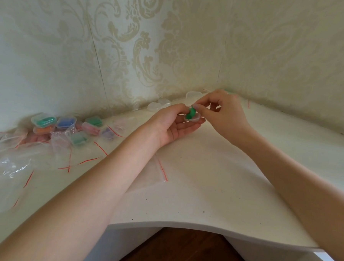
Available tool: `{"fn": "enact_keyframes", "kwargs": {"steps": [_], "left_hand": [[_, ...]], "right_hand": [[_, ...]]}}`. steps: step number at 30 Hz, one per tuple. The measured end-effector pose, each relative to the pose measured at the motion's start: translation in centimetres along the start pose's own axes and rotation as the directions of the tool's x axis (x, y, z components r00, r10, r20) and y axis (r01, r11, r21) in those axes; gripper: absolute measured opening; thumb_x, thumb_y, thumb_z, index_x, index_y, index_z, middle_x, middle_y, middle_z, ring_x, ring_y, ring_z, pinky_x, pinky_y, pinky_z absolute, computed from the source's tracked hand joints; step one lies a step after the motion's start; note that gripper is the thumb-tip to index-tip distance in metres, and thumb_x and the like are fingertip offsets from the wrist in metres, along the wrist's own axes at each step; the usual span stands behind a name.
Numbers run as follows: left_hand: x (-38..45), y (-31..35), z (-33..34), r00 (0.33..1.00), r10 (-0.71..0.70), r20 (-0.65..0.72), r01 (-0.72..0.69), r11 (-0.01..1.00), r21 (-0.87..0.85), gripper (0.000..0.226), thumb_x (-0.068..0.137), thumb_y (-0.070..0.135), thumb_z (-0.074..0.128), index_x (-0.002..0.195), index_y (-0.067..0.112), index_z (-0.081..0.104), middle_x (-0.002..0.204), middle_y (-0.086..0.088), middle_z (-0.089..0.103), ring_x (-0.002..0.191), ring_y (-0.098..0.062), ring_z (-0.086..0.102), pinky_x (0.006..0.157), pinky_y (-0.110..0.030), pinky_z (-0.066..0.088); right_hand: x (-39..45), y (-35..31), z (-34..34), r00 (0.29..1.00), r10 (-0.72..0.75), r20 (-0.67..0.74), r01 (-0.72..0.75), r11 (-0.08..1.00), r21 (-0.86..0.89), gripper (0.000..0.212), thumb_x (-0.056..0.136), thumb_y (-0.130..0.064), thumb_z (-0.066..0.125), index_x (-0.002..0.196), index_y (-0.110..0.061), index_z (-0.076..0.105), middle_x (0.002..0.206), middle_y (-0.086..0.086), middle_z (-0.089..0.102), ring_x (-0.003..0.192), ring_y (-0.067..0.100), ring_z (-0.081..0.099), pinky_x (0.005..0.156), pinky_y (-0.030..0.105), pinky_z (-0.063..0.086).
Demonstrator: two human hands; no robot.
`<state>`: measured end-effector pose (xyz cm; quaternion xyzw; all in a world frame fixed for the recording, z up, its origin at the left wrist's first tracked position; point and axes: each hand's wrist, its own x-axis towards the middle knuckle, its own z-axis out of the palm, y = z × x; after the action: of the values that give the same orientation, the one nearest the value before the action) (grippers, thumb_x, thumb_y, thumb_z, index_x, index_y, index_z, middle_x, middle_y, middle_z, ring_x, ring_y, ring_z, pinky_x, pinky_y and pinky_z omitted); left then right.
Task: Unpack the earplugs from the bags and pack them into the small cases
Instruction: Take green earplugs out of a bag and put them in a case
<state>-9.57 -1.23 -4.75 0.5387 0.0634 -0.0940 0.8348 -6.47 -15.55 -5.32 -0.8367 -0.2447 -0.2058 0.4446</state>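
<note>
My left hand [174, 125] holds a small clear case [193, 118] above the white table, with its fingers under the case and its thumb on top. My right hand [222, 111] pinches a green earplug [191, 112] and pushes it into that case. Several closed cases with coloured earplugs inside [63, 124] lie at the left along the wall. Empty clear cases [158, 105] stand by the wall behind my hands. Emptied clear bags with red zip strips [16, 158] are spread at the left.
One flat empty bag [157, 173] lies on the table [214, 182] between my forearms. Patterned walls meet in a corner just behind my hands. The table's curved front edge is near me, with dark wooden floor [182, 250] below.
</note>
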Motion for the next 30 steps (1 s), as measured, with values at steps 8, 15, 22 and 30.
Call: {"fn": "enact_keyframes", "kwargs": {"steps": [8,15,22,30], "left_hand": [[-0.2,-0.1,0.0,1.0,-0.005,-0.023,0.006,0.999,0.051,0.018,0.091,0.002,0.042,0.089,-0.001,0.059,0.069,-0.016,0.069,0.062,-0.025,0.071,0.066,-0.032,0.058],[0.1,-0.2,0.0,0.999,-0.006,-0.037,0.009,0.998,0.064,0.011,0.093,0.006,0.051,0.092,0.001,0.06,0.066,-0.013,0.07,0.059,-0.021,0.07,0.063,-0.029,0.058],[0.2,0.0,-0.2,0.999,-0.029,-0.022,0.029,0.999,-0.02,0.016,0.094,0.006,0.052,0.102,-0.007,0.056,0.07,-0.02,0.07,0.059,-0.023,0.07,0.057,-0.028,0.059],[0.6,-0.1,-0.5,0.999,-0.012,-0.041,0.012,1.0,-0.012,0.016,0.096,0.011,0.05,0.091,-0.001,0.06,0.063,-0.013,0.069,0.055,-0.022,0.069,0.053,-0.028,0.058]], "right_hand": [[-0.3,-0.6,-0.2,0.995,0.036,0.089,-0.027,0.994,-0.104,0.004,0.085,-0.023,0.068,0.083,-0.02,0.071,0.077,-0.01,0.046,0.075,0.013,0.043,0.079,0.008,0.023],[-0.4,-0.8,0.0,0.994,0.05,0.098,-0.05,0.999,0.003,0.015,0.085,-0.021,0.068,0.071,-0.021,0.062,0.091,0.007,0.065,0.071,0.009,0.046,0.081,0.01,0.028],[-0.2,-1.0,-0.5,0.997,-0.061,-0.055,0.064,0.996,0.064,0.007,0.086,-0.012,0.065,0.081,-0.01,0.061,0.079,-0.011,0.065,0.074,0.006,0.056,0.066,0.013,0.042],[-0.8,-1.3,-0.6,0.971,-0.172,0.166,0.178,0.984,-0.025,0.019,0.082,-0.001,0.065,0.087,-0.018,0.058,0.089,-0.003,0.069,0.082,-0.01,0.058,0.079,0.001,0.035]]}}
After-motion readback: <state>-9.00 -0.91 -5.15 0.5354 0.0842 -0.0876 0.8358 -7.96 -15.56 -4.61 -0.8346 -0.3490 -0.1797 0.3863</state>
